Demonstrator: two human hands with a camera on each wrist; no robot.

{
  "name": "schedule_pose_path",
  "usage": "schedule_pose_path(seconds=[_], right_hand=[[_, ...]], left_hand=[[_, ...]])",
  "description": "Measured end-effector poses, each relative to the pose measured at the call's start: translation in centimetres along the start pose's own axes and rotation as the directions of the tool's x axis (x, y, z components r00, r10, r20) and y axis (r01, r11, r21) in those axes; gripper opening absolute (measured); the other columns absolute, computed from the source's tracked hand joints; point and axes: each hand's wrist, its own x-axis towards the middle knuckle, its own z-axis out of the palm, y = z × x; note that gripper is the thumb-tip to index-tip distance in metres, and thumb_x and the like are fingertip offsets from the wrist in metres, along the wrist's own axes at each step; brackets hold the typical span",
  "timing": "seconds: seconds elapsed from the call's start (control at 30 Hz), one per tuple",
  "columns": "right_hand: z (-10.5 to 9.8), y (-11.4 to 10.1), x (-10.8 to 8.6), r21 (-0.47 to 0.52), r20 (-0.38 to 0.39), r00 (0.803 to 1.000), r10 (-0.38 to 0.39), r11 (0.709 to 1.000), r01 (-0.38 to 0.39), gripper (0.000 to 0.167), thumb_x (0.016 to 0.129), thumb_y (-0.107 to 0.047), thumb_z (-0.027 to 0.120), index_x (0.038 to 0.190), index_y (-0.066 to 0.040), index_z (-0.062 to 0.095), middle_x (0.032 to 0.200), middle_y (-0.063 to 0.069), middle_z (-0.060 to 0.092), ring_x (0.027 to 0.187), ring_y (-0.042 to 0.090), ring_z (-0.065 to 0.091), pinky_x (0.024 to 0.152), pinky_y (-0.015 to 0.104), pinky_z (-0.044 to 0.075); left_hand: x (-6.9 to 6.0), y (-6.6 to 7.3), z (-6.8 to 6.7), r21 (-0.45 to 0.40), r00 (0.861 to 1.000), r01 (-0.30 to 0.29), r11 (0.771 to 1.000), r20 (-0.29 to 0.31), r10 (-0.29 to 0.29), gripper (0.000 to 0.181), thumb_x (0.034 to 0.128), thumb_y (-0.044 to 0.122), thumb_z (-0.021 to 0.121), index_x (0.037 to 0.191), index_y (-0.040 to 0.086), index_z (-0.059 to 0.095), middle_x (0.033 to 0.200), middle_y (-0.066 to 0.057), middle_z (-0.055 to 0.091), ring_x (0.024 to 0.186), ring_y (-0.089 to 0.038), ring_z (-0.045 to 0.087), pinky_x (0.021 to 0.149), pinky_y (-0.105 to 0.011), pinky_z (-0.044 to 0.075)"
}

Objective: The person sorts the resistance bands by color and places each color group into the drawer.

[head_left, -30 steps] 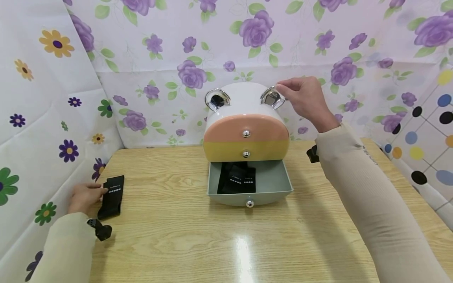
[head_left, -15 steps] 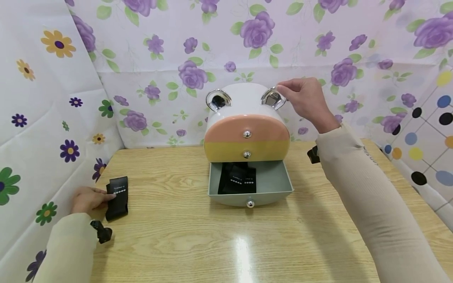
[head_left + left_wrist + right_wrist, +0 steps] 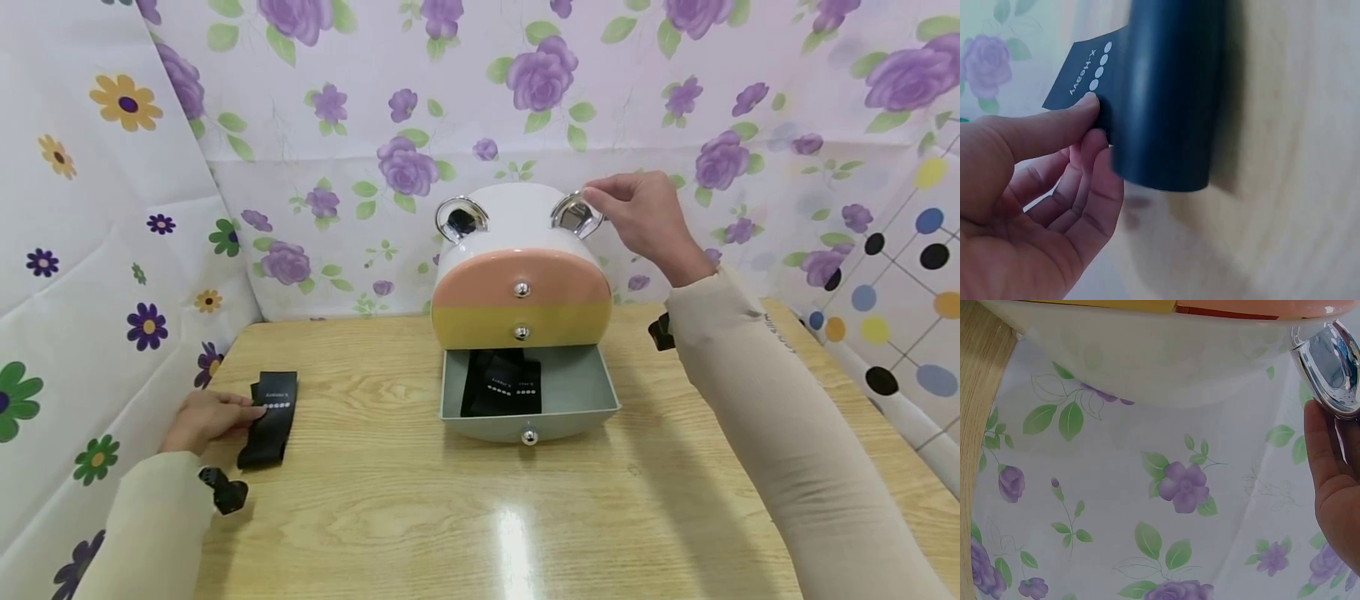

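Note:
My left hand (image 3: 206,419) pinches a black resistance band (image 3: 272,429) between thumb and fingers, at the table's left side. In the left wrist view the band (image 3: 1169,100) is looped flat, with "X-Heavy" and pale dots printed on it. Around the rim of a shiny silver ear (image 3: 577,215) my right hand (image 3: 648,218) holds thumb and fingertips. That ear belongs to a small white drawer cabinet (image 3: 517,212) with orange and yellow fronts. Its green bottom drawer (image 3: 573,382) is pulled out, and black bands (image 3: 504,387) lie in its left half.
The cabinet stands near the back of the wooden table (image 3: 360,500), against a flowered cloth wall (image 3: 337,100). A second silver ear (image 3: 461,218) sits on its left. Patterned cloth also bounds the left and right sides.
My left hand has moved to the right with the black resistance band. The right hand stays at the silver ear, and the drawer remains pulled out.

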Motion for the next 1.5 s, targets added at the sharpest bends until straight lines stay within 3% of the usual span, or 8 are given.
schedule_pose_path(seconds=[0.17,0.33,0.63,0.8,0.93,1.1,1.3,1.5], right_hand=[[0.1,0.1,0.1,0.003,0.001,1.0,0.002,1.0,-0.002,0.035,0.1,-0.03,0.064,0.119,-0.002,0.073,0.118,0.015,0.07,0.118,0.03,0.062,0.099,0.045,0.05],[0.1,0.2,0.1,0.002,0.004,1.0,0.004,1.0,-0.004,0.036,0.1,-0.031,0.064,0.119,-0.003,0.073,0.119,0.015,0.07,0.119,0.03,0.062,0.099,0.046,0.05],[0.2,0.2,0.1,0.001,0.008,1.0,0.003,1.0,-0.003,0.036,0.1,-0.031,0.064,0.12,-0.002,0.073,0.12,0.016,0.069,0.119,0.031,0.061,0.099,0.046,0.05],[0.2,0.2,0.1,0.001,0.01,1.0,0.012,1.0,-0.012,0.037,0.1,-0.032,0.064,0.12,-0.002,0.073,0.12,0.016,0.069,0.12,0.03,0.061,0.1,0.046,0.05],[0.2,0.3,0.1,-0.005,0.006,1.0,0.006,1.0,-0.006,0.037,0.1,-0.032,0.063,0.12,-0.002,0.073,0.119,0.016,0.069,0.12,0.031,0.061,0.1,0.046,0.05],[0.1,0.4,0.1,-0.007,0.005,1.0,0.0,1.0,0.0,0.037,0.1,-0.032,0.063,0.12,-0.002,0.073,0.119,0.016,0.069,0.12,0.031,0.061,0.1,0.047,0.05],[0.1,0.3,0.1,-0.003,0.003,1.0,-0.006,1.0,0.006,0.037,0.1,-0.031,0.063,0.121,-0.002,0.072,0.12,0.017,0.069,0.12,0.032,0.061,0.1,0.047,0.049],[0.1,0.3,0.1,0.012,-0.003,1.0,-0.008,1.0,0.008,0.036,0.1,-0.031,0.064,0.119,-0.002,0.073,0.119,0.016,0.07,0.119,0.03,0.062,0.1,0.045,0.05]], left_hand=[[-0.3,1.5,0.6,0.011,0.995,-0.093,0.996,0.031,0.093,0.052,0.0919,0.032,0.074,0.12,-0.01,0.063,0.119,-0.024,0.061,0.085,-0.015,0.065,0.073,-0.031,0.059],[-0.8,3.7,1.3,-0.059,0.987,-0.155,0.986,0.04,0.157,0.051,0.0946,0.026,0.072,0.125,-0.012,0.058,0.115,-0.017,0.062,0.082,-0.013,0.067,0.077,-0.032,0.06],[-1.6,7.7,2.2,-0.12,0.976,-0.204,0.971,0.053,0.212,0.047,0.0926,0.028,0.075,0.121,-0.006,0.06,0.106,-0.005,0.064,0.085,-0.01,0.069,0.079,-0.027,0.059],[-2.8,9.7,2.6,-0.056,0.967,-0.247,0.968,0.059,0.25,0.049,0.0915,0.037,0.075,0.119,-0.002,0.063,0.104,-0.004,0.069,0.093,-0.018,0.069,0.089,-0.035,0.056],[-3.7,11.0,2.9,-0.044,0.954,-0.286,0.957,0.076,0.288,0.051,0.0909,0.042,0.074,0.117,0.0,0.063,0.109,-0.008,0.069,0.1,-0.024,0.069,0.099,-0.048,0.05],[-4.4,12.3,3.2,-0.06,0.937,-0.336,0.94,0.082,0.34,0.046,0.0917,0.039,0.074,0.113,0.0,0.064,0.109,-0.009,0.066,0.103,-0.026,0.069,0.102,-0.052,0.048],[-5.4,13.9,3.6,-0.066,0.914,-0.389,0.919,0.095,0.394,0.042,0.0917,0.036,0.075,0.112,0.0,0.066,0.111,-0.01,0.065,0.103,-0.03,0.068,0.1,-0.051,0.049],[-6.6,15.8,3.8,-0.033,0.889,-0.445,0.895,0.103,0.445,0.039,0.09,0.036,0.077,0.106,0.001,0.068,0.112,-0.01,0.063,0.103,-0.025,0.059,0.092,-0.04,0.047]])
